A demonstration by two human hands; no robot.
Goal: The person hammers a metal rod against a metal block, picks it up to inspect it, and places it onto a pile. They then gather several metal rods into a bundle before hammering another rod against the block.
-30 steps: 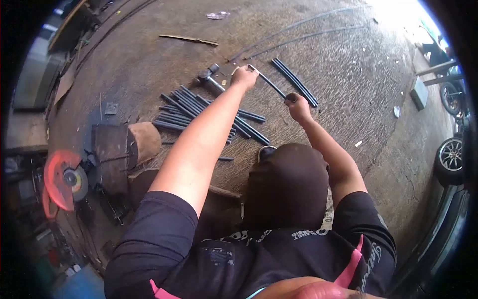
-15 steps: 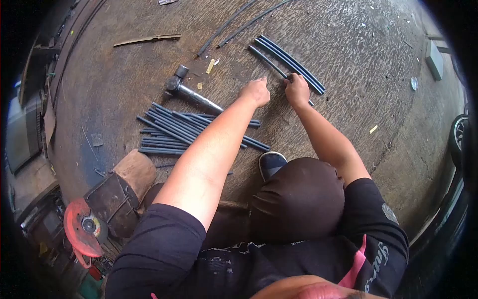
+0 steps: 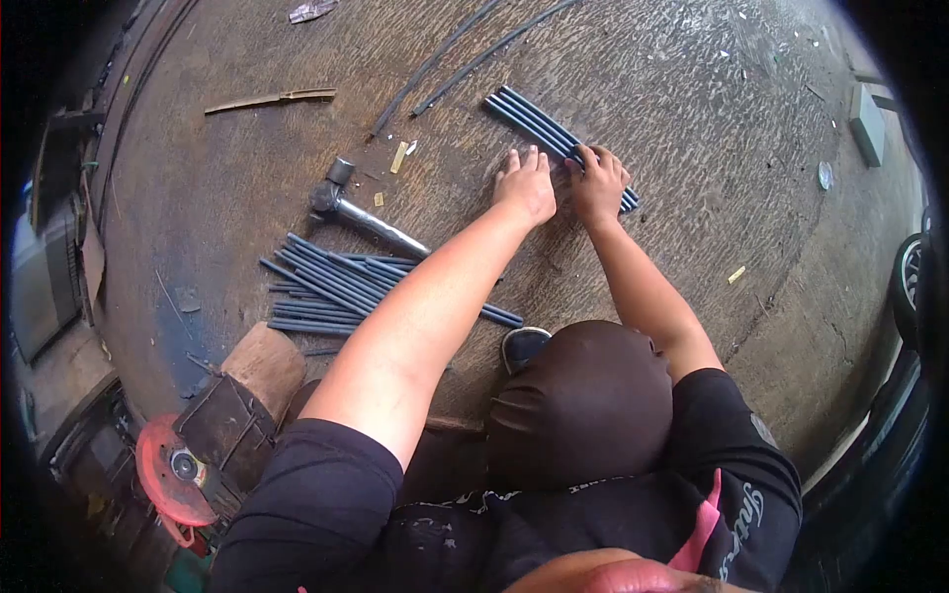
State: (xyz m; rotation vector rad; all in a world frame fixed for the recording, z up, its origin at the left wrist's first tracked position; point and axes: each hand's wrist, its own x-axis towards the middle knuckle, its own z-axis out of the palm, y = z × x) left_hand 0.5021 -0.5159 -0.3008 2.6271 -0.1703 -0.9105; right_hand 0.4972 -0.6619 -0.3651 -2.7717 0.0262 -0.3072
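Note:
My right hand (image 3: 598,185) is closed over a small row of dark metal rods (image 3: 534,122) on the ground, which lie side by side and touch. Its palm hides their middle part, and the near ends show past it. My left hand (image 3: 525,186) is just left of the row, fingers stretched out and apart, with nothing in it. A larger pile of similar rods (image 3: 321,279) lies below my left forearm, which partly covers it. Above that pile rests a hammer (image 3: 384,226) with a metal handle.
A red-guarded cutting disc (image 3: 183,465) stands at lower left beside a wooden block (image 3: 265,358). Two long curved rods (image 3: 435,69) and a wood strip (image 3: 270,100) lie farther out. At the right edge are a wheel (image 3: 909,282) and a grey box (image 3: 867,126).
The single rod in my right hand has joined the others, closing the gap. My left hand has moved slightly right and its fingers have straightened. The view has shifted a little.

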